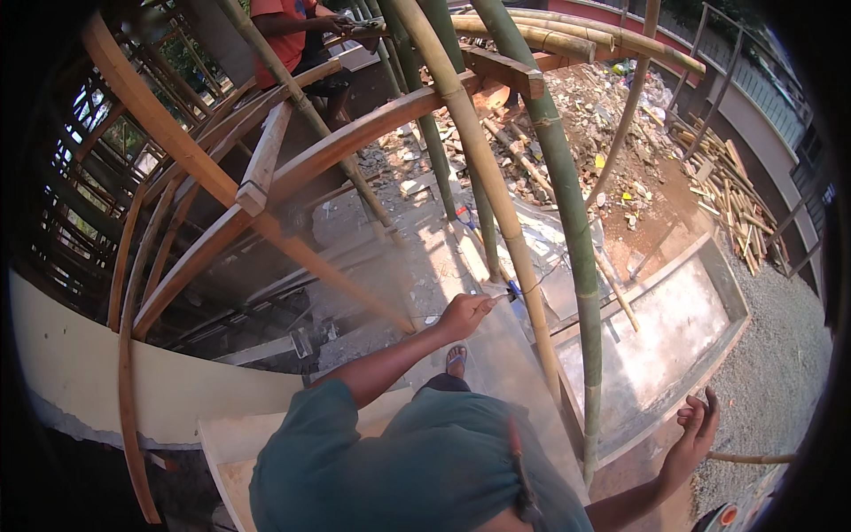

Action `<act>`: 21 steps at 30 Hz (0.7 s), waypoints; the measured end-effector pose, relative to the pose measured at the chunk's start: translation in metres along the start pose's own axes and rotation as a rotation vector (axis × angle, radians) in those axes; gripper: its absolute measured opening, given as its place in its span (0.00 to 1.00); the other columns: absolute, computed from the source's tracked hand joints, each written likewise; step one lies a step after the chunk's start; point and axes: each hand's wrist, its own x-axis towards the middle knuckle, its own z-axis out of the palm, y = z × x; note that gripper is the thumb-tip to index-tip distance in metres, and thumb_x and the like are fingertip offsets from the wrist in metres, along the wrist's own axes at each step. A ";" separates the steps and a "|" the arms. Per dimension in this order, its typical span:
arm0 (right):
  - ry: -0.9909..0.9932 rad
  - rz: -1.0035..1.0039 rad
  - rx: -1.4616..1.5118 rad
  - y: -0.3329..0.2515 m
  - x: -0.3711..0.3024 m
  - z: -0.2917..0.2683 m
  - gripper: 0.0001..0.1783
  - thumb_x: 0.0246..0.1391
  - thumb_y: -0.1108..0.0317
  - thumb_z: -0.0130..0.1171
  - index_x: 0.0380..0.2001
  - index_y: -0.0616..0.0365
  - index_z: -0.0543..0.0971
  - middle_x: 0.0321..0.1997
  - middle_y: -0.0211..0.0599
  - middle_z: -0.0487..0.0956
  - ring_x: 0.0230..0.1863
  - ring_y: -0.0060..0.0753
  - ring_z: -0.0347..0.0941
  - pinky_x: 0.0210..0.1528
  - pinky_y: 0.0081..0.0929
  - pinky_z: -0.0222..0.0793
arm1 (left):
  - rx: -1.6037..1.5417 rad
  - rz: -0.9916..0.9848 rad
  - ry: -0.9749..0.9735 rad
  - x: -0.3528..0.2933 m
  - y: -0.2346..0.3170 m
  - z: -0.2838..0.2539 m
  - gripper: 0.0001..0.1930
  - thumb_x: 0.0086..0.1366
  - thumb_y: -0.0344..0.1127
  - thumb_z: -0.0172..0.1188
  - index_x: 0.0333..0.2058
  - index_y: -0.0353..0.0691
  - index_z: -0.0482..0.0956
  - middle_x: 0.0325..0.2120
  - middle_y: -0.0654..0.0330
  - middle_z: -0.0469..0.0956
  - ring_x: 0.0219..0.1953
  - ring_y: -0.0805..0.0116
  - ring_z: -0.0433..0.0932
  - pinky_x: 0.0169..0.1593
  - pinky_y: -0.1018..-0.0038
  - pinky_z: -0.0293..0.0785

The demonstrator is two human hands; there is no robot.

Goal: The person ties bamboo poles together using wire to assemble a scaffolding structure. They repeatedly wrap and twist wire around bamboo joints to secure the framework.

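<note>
My left hand (467,316) is closed in a pinch in front of my body. Its fingertips reach toward a thin dark wire beside a yellowish bamboo pole (509,226); what they hold, if anything, is too small to make out. A small blue piece (515,288) shows just past the fingertips. Out to the right, my right hand (694,432) is raised with its fingers apart and nothing in it. A thick green bamboo pole (581,257) stands between the two hands. A red-handled tool (515,441) hangs at my waist against the green shirt.
Wooden beams (355,137) cross on the left, next to a curved cream wall (115,381). A raised concrete basin (656,332) stands to the right, with gravel (762,355) beyond. Rubble (567,133) and cut bamboo (740,208) lie farther off. Another person in red (279,40) works far left.
</note>
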 end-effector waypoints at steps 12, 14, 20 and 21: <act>-0.860 -0.227 0.313 0.000 -0.061 0.224 0.50 0.51 0.60 0.69 0.71 0.54 0.54 0.74 0.46 0.55 0.76 0.46 0.48 0.73 0.41 0.48 | -1.706 -0.002 -0.113 0.087 0.183 -0.050 0.26 0.75 0.59 0.35 0.25 0.46 0.61 0.13 0.71 0.45 0.13 0.80 0.42 0.17 0.79 0.40; -1.106 0.028 0.592 -0.011 -0.078 0.230 0.48 0.53 0.59 0.68 0.71 0.54 0.54 0.75 0.43 0.55 0.76 0.43 0.48 0.73 0.42 0.49 | -1.634 0.050 -0.128 0.101 0.201 -0.072 0.27 0.74 0.61 0.35 0.24 0.47 0.61 0.13 0.72 0.45 0.13 0.80 0.40 0.16 0.78 0.38; -0.808 -0.048 0.563 0.006 -0.112 0.246 0.22 0.59 0.67 0.61 0.54 0.58 0.68 0.56 0.40 0.68 0.59 0.37 0.68 0.58 0.38 0.69 | -1.599 0.623 -0.573 0.180 0.194 -0.155 0.19 0.74 0.53 0.45 0.35 0.41 0.69 0.16 0.67 0.57 0.17 0.76 0.55 0.24 0.77 0.56; -0.736 0.115 0.738 0.020 -0.111 0.245 0.23 0.61 0.67 0.59 0.57 0.58 0.66 0.56 0.42 0.68 0.58 0.37 0.69 0.56 0.35 0.71 | -1.612 0.654 -0.616 0.185 0.184 -0.162 0.19 0.74 0.52 0.46 0.36 0.40 0.69 0.16 0.67 0.59 0.18 0.76 0.57 0.24 0.76 0.58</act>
